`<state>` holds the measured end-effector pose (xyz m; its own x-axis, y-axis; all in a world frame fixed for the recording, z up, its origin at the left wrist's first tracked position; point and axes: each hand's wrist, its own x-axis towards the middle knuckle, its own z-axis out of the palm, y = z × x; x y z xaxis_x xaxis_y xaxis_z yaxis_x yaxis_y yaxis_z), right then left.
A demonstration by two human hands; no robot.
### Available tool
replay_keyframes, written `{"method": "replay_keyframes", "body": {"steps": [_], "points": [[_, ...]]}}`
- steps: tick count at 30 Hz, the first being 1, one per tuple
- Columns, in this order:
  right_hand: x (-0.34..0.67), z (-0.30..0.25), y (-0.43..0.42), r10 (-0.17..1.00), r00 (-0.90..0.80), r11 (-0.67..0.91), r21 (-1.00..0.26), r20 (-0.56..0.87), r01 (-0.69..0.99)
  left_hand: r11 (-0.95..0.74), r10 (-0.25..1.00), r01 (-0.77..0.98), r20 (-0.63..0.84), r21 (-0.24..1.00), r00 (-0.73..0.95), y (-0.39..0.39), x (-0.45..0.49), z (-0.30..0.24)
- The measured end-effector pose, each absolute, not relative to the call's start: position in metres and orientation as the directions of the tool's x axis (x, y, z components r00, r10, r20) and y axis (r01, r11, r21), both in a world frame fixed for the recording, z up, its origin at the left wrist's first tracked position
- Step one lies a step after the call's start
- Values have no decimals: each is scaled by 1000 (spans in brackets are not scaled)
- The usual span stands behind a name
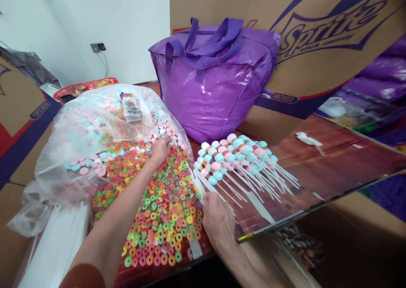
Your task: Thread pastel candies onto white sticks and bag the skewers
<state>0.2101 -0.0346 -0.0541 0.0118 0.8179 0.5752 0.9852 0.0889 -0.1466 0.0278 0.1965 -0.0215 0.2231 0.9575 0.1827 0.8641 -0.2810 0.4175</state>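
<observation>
The bag [209, 95] is glossy plastic; the sack [74, 125], crinkled plastic; the box [307, 70], matt cardboard; the sticks [198, 181], smooth; the bench [330, 163], wood-grained.

The single view comes from the person's head, facing forward and down across the tabletop [339, 163] from its near side. It sits close above the work: both forearms enter at the near edge, with the left hand [160, 152] farther out than the right hand [218, 217]. Its wide reach runs from a carton [23, 106] at the left to the purple bag [215, 97] and large box [304, 9] on the far side, and the white wall [130, 38] beyond.
</observation>
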Motion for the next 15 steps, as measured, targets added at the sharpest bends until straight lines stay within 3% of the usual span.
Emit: {"method": "replay_keyframes", "body": {"steps": [5,9,15], "points": [[209,-53,-33,826,12,96,-162,564,982,-401,916,806,187,435,355,197,17,-24],[209,-53,-33,837,25,91,-184,546,979,-541,834,772,90,333,545,208,20,-19],[210,-56,-34,844,36,101,-225,535,969,-486,867,810,67,327,493,219,34,-11]]}}
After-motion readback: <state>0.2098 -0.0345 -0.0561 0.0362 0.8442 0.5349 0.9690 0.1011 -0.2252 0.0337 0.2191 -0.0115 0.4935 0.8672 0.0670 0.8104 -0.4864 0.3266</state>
